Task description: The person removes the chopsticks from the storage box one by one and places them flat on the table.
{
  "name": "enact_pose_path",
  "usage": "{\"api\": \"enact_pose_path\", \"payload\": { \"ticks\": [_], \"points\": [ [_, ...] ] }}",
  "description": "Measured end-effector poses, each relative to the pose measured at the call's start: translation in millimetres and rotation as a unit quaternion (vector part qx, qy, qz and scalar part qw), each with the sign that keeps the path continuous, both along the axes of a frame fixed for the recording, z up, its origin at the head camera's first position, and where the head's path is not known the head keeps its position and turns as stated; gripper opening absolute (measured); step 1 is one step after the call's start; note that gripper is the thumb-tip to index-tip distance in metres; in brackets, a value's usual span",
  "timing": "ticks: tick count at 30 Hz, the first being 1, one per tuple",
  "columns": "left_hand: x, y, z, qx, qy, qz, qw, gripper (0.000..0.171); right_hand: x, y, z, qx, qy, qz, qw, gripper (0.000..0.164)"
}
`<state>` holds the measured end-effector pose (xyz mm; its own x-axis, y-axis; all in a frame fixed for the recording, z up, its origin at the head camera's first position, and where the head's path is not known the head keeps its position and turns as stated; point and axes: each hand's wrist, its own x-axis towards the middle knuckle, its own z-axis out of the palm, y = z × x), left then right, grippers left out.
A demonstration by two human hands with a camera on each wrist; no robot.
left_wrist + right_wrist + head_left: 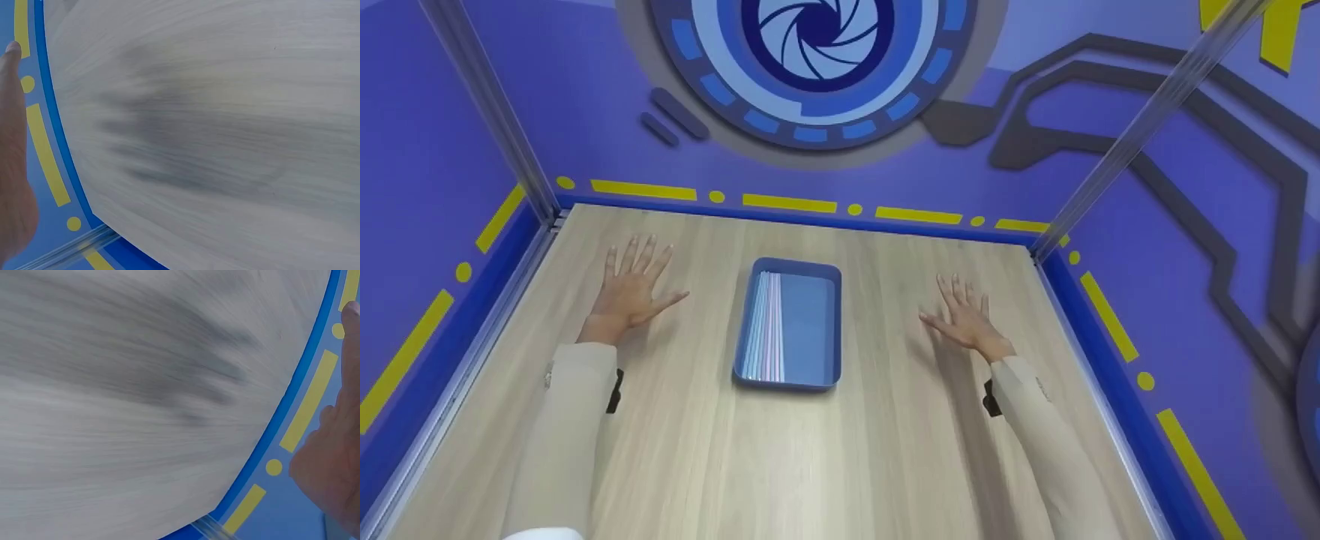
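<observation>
A blue rectangular tray sits on the wooden table between the two hands. Along its left side lies a bundle of several thin straight sticks in pale blue, white and pink, perhaps drinking straws. To the left of the tray, my left hand is held over the table with fingers spread, holding nothing. My right hand is on the other side, fingers also spread and nothing in its grasp. Each wrist view shows only part of a hand: the left hand at the left edge, the right hand at the right edge.
Blue-purple printed walls with yellow dashes enclose the table at the back and both sides. Metal posts stand at the back left corner and back right corner. Shadows of the hands fall on the tabletop.
</observation>
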<state>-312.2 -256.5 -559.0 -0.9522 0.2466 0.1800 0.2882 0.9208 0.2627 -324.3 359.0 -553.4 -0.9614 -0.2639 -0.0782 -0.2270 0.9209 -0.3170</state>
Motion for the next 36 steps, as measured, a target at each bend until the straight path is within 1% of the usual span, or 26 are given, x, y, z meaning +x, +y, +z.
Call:
{"api": "enact_pose_path", "payload": {
  "ticks": [8,15,17,19,21,25,28,30,33,34,36],
  "points": [
    [-2.1,7.8,-6.4,0.03,-0.015,0.002,0.9994,0.09,-0.2,-13.0,-1.4,-0.014,-0.01,0.005,1.0,0.09],
    [-3.4,24.6,-8.7,0.065,-0.069,-0.014,0.9954,0.094,1.3,-33.5,-4.7,-0.031,-0.017,0.023,0.999,0.081],
    [-2.8,30.8,-9.5,0.084,-0.081,-0.016,0.993,0.093,1.5,-40.5,-5.1,-0.04,-0.02,0.035,0.998,0.08],
    [-1.8,37.7,-10.3,0.113,-0.101,-0.014,0.9884,0.093,1.6,-46.5,-5.5,-0.053,-0.023,0.045,0.997,0.079],
    [-1.6,44.7,-11.4,0.147,-0.127,-0.006,0.981,0.093,1.8,-51.9,-5.3,-0.065,-0.03,0.054,0.996,0.079],
    [-2.3,59.3,-14.6,0.204,-0.175,0.008,0.9632,0.093,2.6,-63.8,-4.9,-0.079,-0.039,0.067,0.994,0.078],
    [-3.6,69.3,-18.3,0.238,-0.189,-0.005,0.9526,0.088,3.1,-73.9,-4.9,-0.081,-0.042,0.075,0.993,0.076],
    [-4.4,75.3,-21.0,0.267,-0.197,-0.017,0.9434,0.083,3.5,-80.4,-5.2,-0.081,-0.04,0.079,0.993,0.075],
    [-6.2,83.9,-24.7,0.327,-0.21,-0.038,0.9206,0.074,3.1,-89.2,-4.8,-0.088,-0.021,0.086,0.992,0.073],
    [-6.7,86.6,-25.9,0.346,-0.217,-0.045,0.9119,0.073,2.6,-92.0,-4.6,-0.091,-0.012,0.089,0.992,0.072],
    [-7.2,91.8,-28.7,0.382,-0.237,-0.051,0.8916,0.072,1.5,-96.9,-4.0,-0.097,0.008,0.099,0.99,0.069]
  ]
}}
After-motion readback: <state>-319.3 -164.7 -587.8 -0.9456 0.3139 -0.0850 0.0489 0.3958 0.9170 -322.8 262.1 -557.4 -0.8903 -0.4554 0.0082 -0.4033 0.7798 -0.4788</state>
